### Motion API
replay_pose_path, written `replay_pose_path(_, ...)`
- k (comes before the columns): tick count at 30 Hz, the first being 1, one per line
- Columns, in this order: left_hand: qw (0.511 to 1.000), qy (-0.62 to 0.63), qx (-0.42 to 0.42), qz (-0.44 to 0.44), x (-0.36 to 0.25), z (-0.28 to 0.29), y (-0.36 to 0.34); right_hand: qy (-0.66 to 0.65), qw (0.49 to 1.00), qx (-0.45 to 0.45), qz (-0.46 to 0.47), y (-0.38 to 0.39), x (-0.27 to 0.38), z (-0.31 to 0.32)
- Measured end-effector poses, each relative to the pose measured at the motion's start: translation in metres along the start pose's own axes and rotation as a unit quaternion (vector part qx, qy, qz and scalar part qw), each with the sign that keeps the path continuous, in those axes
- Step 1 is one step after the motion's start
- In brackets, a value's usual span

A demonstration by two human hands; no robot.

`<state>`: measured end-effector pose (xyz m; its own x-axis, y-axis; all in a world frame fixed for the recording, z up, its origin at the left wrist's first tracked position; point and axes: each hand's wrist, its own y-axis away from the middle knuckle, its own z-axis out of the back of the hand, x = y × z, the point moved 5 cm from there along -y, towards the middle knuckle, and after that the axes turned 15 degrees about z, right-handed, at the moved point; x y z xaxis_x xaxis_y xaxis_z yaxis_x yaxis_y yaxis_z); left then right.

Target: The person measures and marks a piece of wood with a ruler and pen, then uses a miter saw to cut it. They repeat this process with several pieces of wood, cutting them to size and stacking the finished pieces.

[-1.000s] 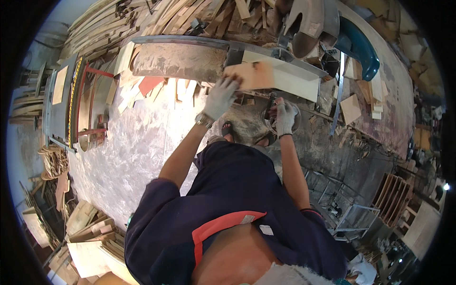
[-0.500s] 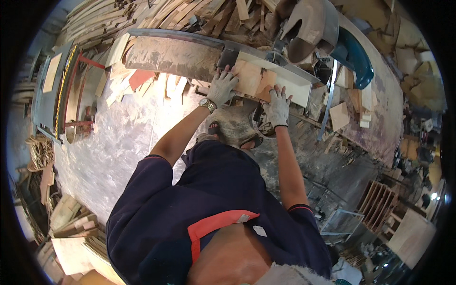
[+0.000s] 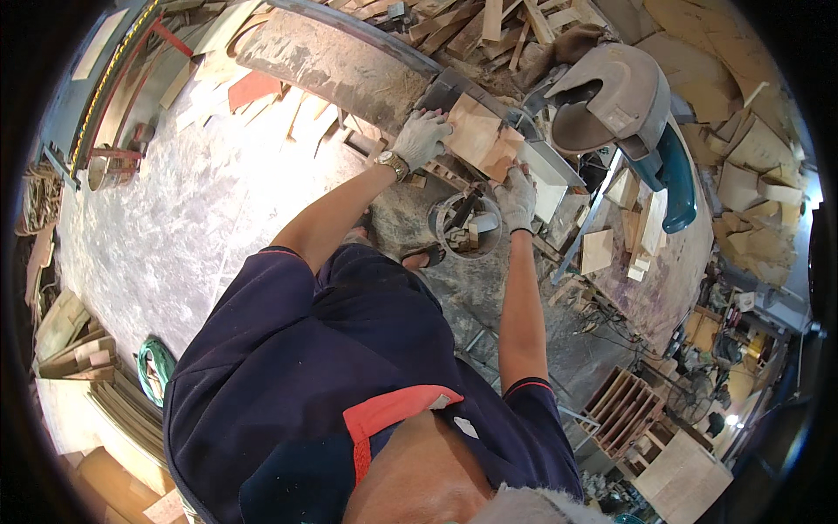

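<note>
My left hand (image 3: 422,138), in a pale work glove, rests with fingers apart at the left end of a light wooden board (image 3: 474,131). My right hand (image 3: 515,194), also gloved, has its fingers stretched out on the board's right part. The board lies on a pale panel (image 3: 550,193) along the machine bench. A grey saw housing with a teal handle (image 3: 672,188) stands just right of this. Below the board, beside my right hand, is a round container (image 3: 467,244) with offcuts and a dark tool in it.
Scrap wood (image 3: 476,26) is heaped behind the bench. A red-framed stand (image 3: 166,35) is at upper left, a coiled green hose (image 3: 155,371) at lower left, and a slatted wooden rack (image 3: 621,402) at lower right. My sandalled foot (image 3: 419,258) is below the bench.
My right hand has moved from the round container up onto the board. My left hand stayed on the board. The view has swung, tilting the bench and bringing the saw housing lower.
</note>
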<state>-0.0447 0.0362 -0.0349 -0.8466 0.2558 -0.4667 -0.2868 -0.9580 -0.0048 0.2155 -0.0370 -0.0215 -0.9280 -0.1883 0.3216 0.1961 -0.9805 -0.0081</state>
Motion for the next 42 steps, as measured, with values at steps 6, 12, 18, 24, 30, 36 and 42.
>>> replay_pose_path(6,0.997,0.076,-0.025,-0.008,0.005,0.001,-0.002,0.014,1.000,-0.011,-0.001,0.002,-0.002,-0.003)
replay_pose_path(12,0.994,0.112,0.002,-0.004,0.009,0.003,-0.005,-0.006,1.000,-0.025,-0.013,0.002,-0.009,-0.012)
replay_pose_path(18,0.992,0.126,0.018,-0.012,0.007,0.005,-0.003,-0.038,0.998,-0.042,-0.018,0.004,-0.014,-0.016)
replay_pose_path(24,0.995,0.085,-0.005,-0.046,0.008,-0.001,0.001,-0.038,0.998,-0.045,-0.012,0.006,-0.018,-0.017)
replay_pose_path(30,0.997,0.062,0.021,-0.027,0.010,-0.007,-0.005,-0.035,0.999,-0.038,-0.005,0.007,-0.019,-0.018)
replay_pose_path(36,0.997,0.075,0.012,-0.027,0.011,-0.010,-0.001,-0.017,1.000,-0.015,-0.004,0.008,-0.020,-0.017)
replay_pose_path(42,0.997,0.061,0.031,-0.027,0.006,-0.001,0.002,0.014,1.000,-0.006,-0.009,0.007,-0.021,-0.020)
